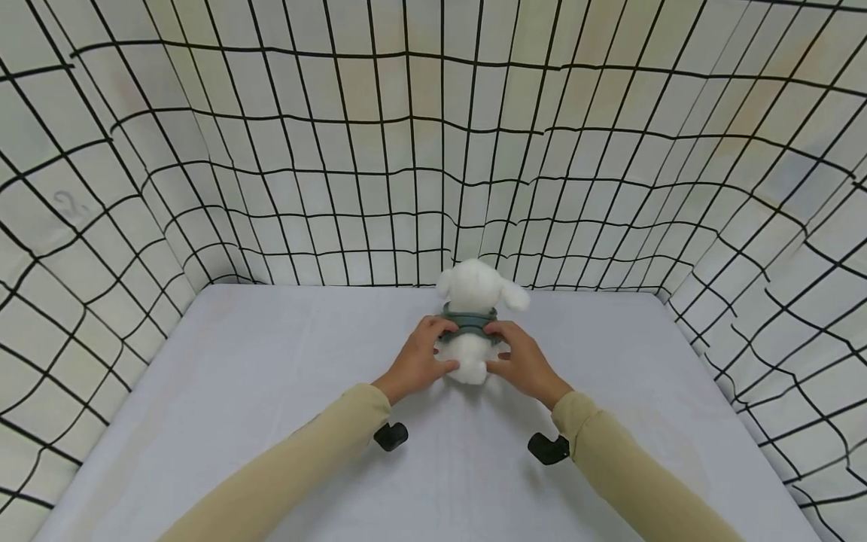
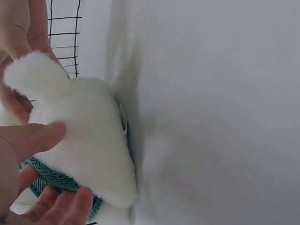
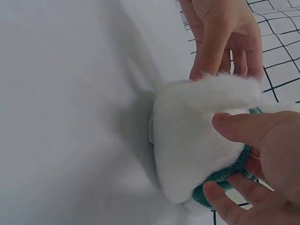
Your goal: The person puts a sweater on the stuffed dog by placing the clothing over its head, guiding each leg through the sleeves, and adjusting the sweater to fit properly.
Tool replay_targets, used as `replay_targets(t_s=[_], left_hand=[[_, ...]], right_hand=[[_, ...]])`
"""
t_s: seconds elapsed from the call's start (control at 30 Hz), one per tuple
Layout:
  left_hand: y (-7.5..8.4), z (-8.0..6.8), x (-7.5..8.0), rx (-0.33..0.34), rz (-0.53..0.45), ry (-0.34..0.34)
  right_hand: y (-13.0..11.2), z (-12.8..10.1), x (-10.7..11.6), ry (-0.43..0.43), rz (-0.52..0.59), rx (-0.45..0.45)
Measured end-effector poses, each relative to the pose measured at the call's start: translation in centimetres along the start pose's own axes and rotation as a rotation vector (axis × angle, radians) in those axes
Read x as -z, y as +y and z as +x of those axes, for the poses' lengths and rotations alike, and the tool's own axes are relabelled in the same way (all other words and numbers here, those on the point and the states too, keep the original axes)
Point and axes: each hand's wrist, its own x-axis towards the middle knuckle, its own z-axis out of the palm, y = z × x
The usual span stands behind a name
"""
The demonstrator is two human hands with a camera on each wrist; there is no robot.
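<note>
Loads of open table (image 1: 271, 391) left, right and near the plush (image 1: 474, 301), but the grid walls (image 1: 433, 188) box in the far edge and both sides pretty tight.

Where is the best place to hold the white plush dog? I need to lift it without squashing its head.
Probably the body at the teal knitted sweater, from both flanks. The plush dog sits upright facing away, and the left hand and right hand already grip it there, thumbs on its back, leaving the head free.
</note>
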Motion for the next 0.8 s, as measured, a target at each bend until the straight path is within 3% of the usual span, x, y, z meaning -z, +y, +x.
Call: replay_targets(t_s=[0.1,0.23,0.53,0.63,0.8], left_hand=[[0.3,0.4,0.1,0.010,0.041,0.033],[0.5,0.6,0.1,-0.025,0.070,0.077],[0.4,0.3,0.2,-0.107,0.116,0.085],[0.3,0.1,0.2,-0.097,0.148,0.041],[-0.1,-0.3,0.3,-0.116,0.282,-0.073]], right_hand=[[-0.1,0.4,-0.1,0.042,-0.048,0.010],[-0.3,0.8,-0.3,0.096,-0.124,0.014],[-0.4,0.6,-0.4,0.080,-0.245,0.060],[-0.1,0.4,-0.5,0.041,-0.297,0.067],[0.5,-0.1,-0.7,-0.027,-0.370,0.085]])
